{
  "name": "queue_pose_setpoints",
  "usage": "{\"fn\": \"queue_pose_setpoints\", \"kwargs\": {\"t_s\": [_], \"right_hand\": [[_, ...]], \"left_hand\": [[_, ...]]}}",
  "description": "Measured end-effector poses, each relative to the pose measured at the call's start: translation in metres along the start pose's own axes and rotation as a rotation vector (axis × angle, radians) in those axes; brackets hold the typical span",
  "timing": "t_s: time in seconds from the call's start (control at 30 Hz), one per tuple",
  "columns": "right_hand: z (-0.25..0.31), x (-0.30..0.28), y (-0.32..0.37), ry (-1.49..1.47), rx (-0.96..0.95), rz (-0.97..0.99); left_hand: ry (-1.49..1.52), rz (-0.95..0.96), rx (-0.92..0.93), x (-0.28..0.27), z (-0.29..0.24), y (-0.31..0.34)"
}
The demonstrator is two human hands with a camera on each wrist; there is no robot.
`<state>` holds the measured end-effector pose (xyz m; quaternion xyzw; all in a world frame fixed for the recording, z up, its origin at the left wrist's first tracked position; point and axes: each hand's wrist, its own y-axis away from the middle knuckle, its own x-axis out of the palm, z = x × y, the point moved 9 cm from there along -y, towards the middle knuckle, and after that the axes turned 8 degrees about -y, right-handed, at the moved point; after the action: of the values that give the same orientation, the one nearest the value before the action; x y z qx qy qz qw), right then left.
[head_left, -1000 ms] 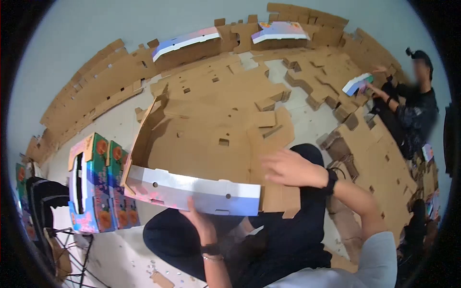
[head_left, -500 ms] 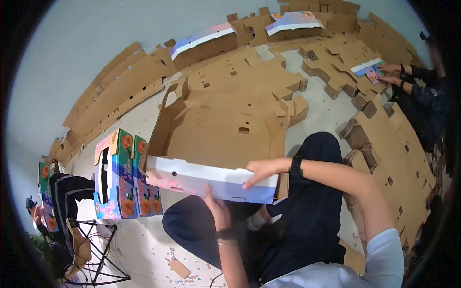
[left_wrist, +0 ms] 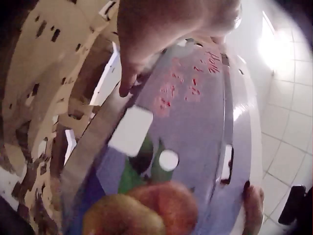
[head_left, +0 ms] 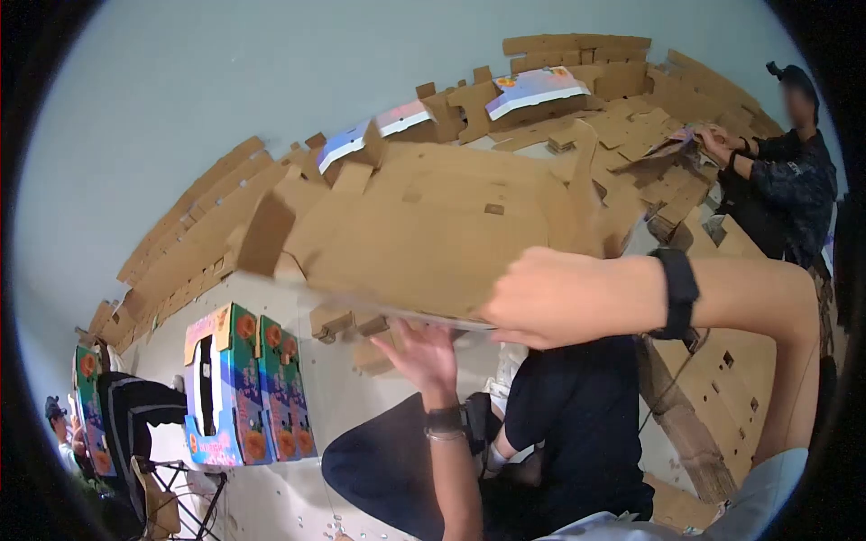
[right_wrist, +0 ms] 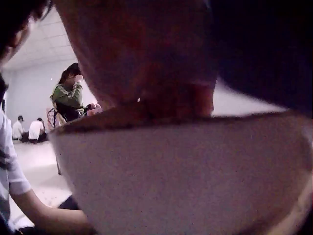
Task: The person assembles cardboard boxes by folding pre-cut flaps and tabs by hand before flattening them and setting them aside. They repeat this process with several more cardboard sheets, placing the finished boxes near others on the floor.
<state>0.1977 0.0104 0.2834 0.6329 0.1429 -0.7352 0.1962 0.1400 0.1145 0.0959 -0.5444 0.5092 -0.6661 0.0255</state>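
Observation:
A shallow cardboard box [head_left: 406, 225] is lifted in front of me, its bare brown inside tilted toward the head camera. My right hand [head_left: 573, 298] grips its near wall at the right, fingers bent over the edge. Below the near edge, my left hand [head_left: 424, 356] is spread with the palm up, fingertips at the underside. The left wrist view shows the printed outside [left_wrist: 186, 122], lilac with peaches and cut-out holes, and the left hand against it at the top. In the right wrist view, the right hand presses close to the white wall [right_wrist: 186, 171].
Two printed fruit boxes [head_left: 225, 388] stand upright on the floor at left. Flattened cardboard [head_left: 722, 361] lies in stacks at right, and more cardboard lines the wall [head_left: 207, 54]. At far right another person [head_left: 794, 180] handles a box. A black-framed stool [head_left: 185, 491] stands lower left.
The box has risen and tipped, so its printed near wall no longer faces the head camera. My right hand first came onto that wall, then moved up with it. The left palm has turned upward.

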Motion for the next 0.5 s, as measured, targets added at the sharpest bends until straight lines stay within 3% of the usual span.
{"fn": "queue_pose_setpoints", "kwargs": {"t_s": [0.07,0.1,0.17,0.3,0.37,0.4,0.47,0.5], "right_hand": [[-0.017,0.018,0.033,0.163,0.062,0.065],[-0.023,0.036,0.048,0.221,0.091,0.06],[-0.042,0.076,0.076,0.217,0.168,0.087],[-0.093,0.149,0.114,0.055,0.247,0.046],[-0.111,0.147,0.116,0.022,0.254,-0.06],[-0.117,0.143,0.118,-0.042,0.257,-0.158],[-0.126,0.145,0.111,0.003,0.247,-0.094],[-0.121,0.132,0.101,0.1,0.144,-0.148]], "left_hand": [[-0.366,-0.86,0.069,-0.044,0.016,0.036],[-0.342,-1.005,0.083,-0.068,0.022,0.071],[-0.383,-0.79,0.036,-0.062,0.04,0.09],[-0.562,-0.844,-0.137,-0.083,0.055,0.154],[-0.164,-0.849,-0.112,-0.073,0.073,0.143],[-0.163,-0.835,-0.104,-0.074,0.074,0.138],[-0.347,-0.895,-0.123,-0.09,0.068,0.13],[-0.242,-0.848,-0.137,-0.095,0.074,0.117]]}}
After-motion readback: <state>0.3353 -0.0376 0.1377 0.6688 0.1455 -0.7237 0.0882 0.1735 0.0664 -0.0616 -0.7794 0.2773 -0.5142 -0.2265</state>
